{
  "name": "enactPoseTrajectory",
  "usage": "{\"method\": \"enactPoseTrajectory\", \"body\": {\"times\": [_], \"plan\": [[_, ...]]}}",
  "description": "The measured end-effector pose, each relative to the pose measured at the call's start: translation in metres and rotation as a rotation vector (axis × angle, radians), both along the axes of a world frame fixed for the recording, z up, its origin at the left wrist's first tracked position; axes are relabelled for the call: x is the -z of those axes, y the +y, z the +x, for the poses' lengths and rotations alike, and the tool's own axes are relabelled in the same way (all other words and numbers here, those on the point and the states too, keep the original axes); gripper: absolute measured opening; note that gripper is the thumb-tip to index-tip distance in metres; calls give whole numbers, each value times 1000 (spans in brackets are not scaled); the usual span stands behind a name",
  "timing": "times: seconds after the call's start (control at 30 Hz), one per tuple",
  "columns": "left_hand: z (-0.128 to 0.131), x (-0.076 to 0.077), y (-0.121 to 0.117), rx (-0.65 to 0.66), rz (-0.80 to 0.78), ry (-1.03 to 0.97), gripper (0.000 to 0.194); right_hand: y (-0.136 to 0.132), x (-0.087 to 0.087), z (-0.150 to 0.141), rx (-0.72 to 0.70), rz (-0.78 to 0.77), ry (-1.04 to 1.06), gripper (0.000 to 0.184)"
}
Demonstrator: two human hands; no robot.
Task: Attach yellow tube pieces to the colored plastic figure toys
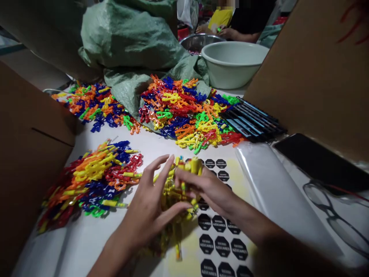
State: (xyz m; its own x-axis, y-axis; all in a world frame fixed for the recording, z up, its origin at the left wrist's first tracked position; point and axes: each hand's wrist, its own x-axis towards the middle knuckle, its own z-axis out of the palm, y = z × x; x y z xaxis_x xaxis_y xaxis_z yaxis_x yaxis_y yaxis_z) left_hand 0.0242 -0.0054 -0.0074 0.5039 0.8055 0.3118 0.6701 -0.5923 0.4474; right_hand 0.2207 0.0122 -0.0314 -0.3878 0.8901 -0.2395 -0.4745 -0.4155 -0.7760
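Cardboard [34,130] stands at far left, beside a pile of colourful figures [93,169] on the counter [161,148]. The left hand [152,202] is open, its thumb and fingers spread around yellow packets [170,192]; the right hand [204,181] grips some of them, its fingers closed. Black stickers [221,246] lie beyond and below the right wrist, then come plastic [268,177], a phone [319,161] and glasses [330,210].

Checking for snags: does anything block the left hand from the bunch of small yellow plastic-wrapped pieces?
Nothing visible does. The left hand curves openly around the bunch of small yellow plastic-wrapped pieces; the right hand grips its upper part from the other side, leaving the left side clear.
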Motion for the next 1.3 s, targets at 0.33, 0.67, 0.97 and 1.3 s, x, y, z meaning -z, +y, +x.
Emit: {"method": "enactPoseTrajectory", "body": {"times": [0.33,0.67,0.97,1.3], "plan": [[73,33,127,54,-161,128,22,20,2,32,531,-35,-69,28],[15,-6,59,-106,-364,-354,29,15,-2,26,385,48,-111,21],[-5,11,19,-173,-638,-850,30,9,-6,14,75,-33,-67,21],[-4,14,15,-214,-594,-944,25,7,-8,19,40,-74,-52,27]]}}
